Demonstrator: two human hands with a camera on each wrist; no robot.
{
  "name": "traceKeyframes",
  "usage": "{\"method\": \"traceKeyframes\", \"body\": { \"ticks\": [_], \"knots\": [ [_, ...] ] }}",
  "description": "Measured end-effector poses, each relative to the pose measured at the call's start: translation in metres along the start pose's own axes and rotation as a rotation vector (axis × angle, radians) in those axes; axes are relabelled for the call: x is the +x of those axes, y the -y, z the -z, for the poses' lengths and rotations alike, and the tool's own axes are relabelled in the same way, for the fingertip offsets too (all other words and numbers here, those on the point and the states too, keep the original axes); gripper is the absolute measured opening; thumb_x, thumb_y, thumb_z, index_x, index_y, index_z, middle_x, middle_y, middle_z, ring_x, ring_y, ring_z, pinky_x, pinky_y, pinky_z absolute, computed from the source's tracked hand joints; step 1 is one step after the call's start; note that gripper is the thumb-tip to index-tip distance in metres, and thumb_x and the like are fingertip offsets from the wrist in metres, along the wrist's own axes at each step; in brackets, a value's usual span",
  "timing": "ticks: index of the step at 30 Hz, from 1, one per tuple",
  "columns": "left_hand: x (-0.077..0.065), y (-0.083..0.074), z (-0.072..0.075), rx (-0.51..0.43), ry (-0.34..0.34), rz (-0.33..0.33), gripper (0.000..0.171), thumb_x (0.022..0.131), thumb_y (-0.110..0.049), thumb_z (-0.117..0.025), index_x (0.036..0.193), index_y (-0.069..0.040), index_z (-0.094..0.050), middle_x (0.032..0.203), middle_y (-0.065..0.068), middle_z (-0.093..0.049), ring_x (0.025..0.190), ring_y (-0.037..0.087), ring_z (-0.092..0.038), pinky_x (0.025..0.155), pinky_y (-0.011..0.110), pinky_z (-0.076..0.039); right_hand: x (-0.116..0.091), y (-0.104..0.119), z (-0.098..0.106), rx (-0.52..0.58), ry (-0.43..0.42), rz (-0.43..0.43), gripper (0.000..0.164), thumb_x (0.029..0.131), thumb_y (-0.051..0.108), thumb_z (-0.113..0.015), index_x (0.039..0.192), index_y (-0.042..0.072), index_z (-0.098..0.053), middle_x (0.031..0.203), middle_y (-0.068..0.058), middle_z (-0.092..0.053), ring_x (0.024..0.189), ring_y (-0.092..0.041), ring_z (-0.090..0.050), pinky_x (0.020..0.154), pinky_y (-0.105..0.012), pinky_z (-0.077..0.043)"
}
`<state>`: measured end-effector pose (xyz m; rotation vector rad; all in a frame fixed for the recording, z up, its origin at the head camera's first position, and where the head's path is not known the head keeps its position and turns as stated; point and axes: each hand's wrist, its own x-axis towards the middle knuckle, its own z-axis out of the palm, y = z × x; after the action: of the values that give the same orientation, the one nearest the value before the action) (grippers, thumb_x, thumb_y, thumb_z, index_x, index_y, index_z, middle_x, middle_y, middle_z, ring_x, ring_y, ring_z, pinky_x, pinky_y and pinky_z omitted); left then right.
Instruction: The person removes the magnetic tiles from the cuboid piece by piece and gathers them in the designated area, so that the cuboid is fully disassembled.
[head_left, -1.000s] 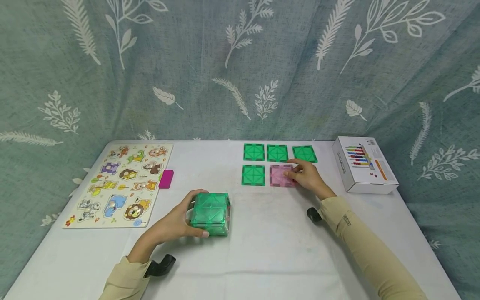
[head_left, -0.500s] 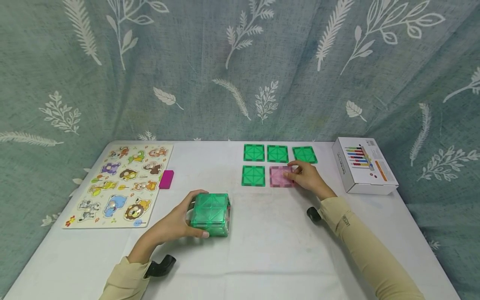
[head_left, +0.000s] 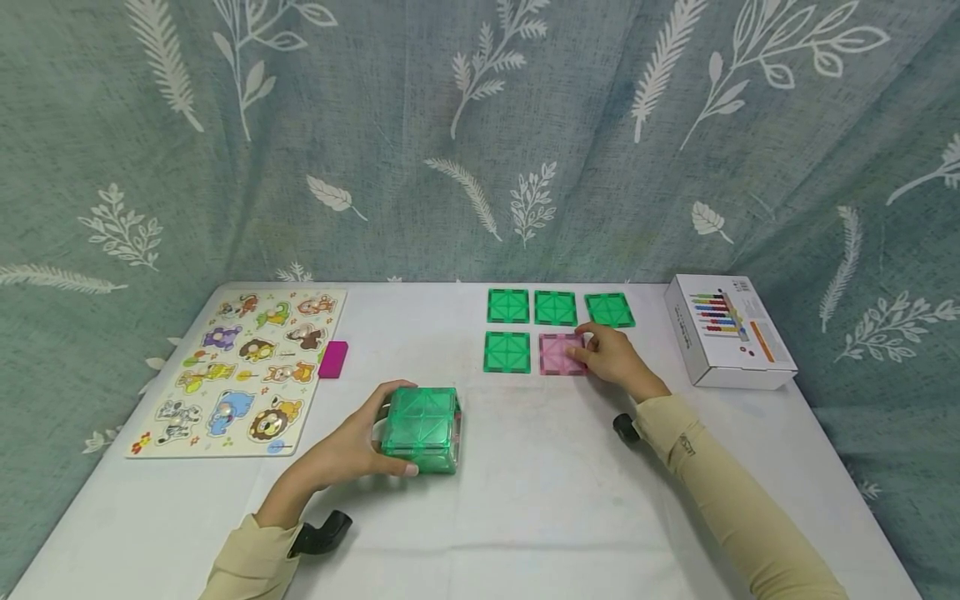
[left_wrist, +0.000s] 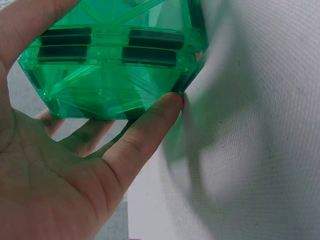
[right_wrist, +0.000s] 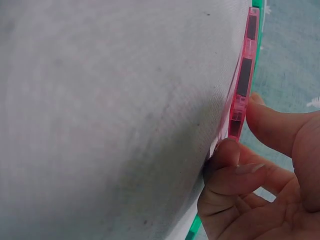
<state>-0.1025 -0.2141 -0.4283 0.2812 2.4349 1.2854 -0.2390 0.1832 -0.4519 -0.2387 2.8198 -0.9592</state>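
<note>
Near the middle of the table my left hand [head_left: 348, 446] grips a green see-through box built of magnetic tiles [head_left: 422, 429]. Its thumb [head_left: 397, 467] lies along the near side, and the other fingers are partly hidden behind the box. In the left wrist view, dark magnet strips show in the tile edges of the box [left_wrist: 110, 82]. My right hand [head_left: 618, 362] pinches the right edge of a pink magnetic tile [head_left: 561, 355] that lies low at the table. The right wrist view has this pink tile [right_wrist: 244, 75] edge-on between thumb and fingers.
Several green magnetic tiles [head_left: 507, 352] lie flat in two rows around the pink one. A white box [head_left: 731, 333] stands at the right. On the left are an animal puzzle board [head_left: 240, 367] and a magenta block [head_left: 333, 359]. A patterned curtain [head_left: 405, 200] hangs behind.
Hardly anything differs. My right forearm has shifted slightly to the left, its hand staying at the pink tile. The left hand and the green box keep their place.
</note>
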Motion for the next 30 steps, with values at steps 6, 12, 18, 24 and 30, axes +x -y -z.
{"method": "traceKeyframes", "body": {
  "ticks": [6, 12, 18, 24, 30],
  "knots": [
    [0.0004, -0.0001, -0.0004, 0.001, 0.001, 0.001, 0.107, 0.067, -0.029, -0.094, 0.151, -0.031, -0.027, 0.157, 0.020, -0.035, 0.148, 0.049, -0.027, 0.112, 0.076, -0.026, 0.0002, 0.0014, 0.0008, -0.012, 0.006, -0.008, 0.047, 0.096, 0.027, -0.068, 0.134, 0.001, -0.058, 0.082, -0.008, -0.058, 0.070, -0.017, -0.050, 0.063, -0.027, -0.040],
    [-0.0001, -0.0006, -0.0005, -0.002, 0.003, -0.005, 0.108, 0.068, -0.028, -0.094, 0.152, -0.030, -0.026, 0.156, 0.021, -0.036, 0.148, 0.051, -0.027, 0.111, 0.076, -0.027, 0.0010, 0.0025, 0.0023, -0.026, 0.020, 0.000, 0.046, 0.097, 0.028, -0.067, 0.134, 0.002, -0.058, 0.081, -0.008, -0.058, 0.069, -0.018, -0.049, 0.064, -0.028, -0.040],
    [-0.0005, -0.0010, -0.0005, -0.017, 0.009, -0.010, 0.108, 0.069, -0.026, -0.093, 0.152, -0.031, -0.025, 0.156, 0.020, -0.035, 0.148, 0.050, -0.025, 0.112, 0.077, -0.025, 0.0007, 0.0031, 0.0029, -0.033, 0.023, -0.005, 0.044, 0.097, 0.026, -0.067, 0.133, 0.001, -0.059, 0.082, -0.008, -0.059, 0.070, -0.018, -0.050, 0.064, -0.028, -0.040],
    [-0.0007, -0.0012, -0.0008, -0.015, 0.008, -0.002, 0.108, 0.069, -0.027, -0.093, 0.152, -0.031, -0.025, 0.156, 0.021, -0.034, 0.147, 0.050, -0.026, 0.111, 0.077, -0.025, -0.0003, 0.0043, 0.0037, -0.035, 0.032, 0.005, 0.042, 0.097, 0.023, -0.066, 0.131, 0.000, -0.059, 0.080, -0.008, -0.058, 0.068, -0.017, -0.050, 0.062, -0.028, -0.040],
    [-0.0005, -0.0011, -0.0011, -0.009, 0.003, 0.003, 0.112, 0.069, -0.028, -0.093, 0.155, -0.030, -0.023, 0.160, 0.021, -0.030, 0.147, 0.052, -0.026, 0.111, 0.077, -0.027, -0.0006, 0.0048, 0.0055, -0.038, 0.057, -0.008, 0.044, 0.098, 0.024, -0.065, 0.134, 0.001, -0.057, 0.083, -0.009, -0.059, 0.069, -0.018, -0.050, 0.062, -0.028, -0.040]
  ]
}}
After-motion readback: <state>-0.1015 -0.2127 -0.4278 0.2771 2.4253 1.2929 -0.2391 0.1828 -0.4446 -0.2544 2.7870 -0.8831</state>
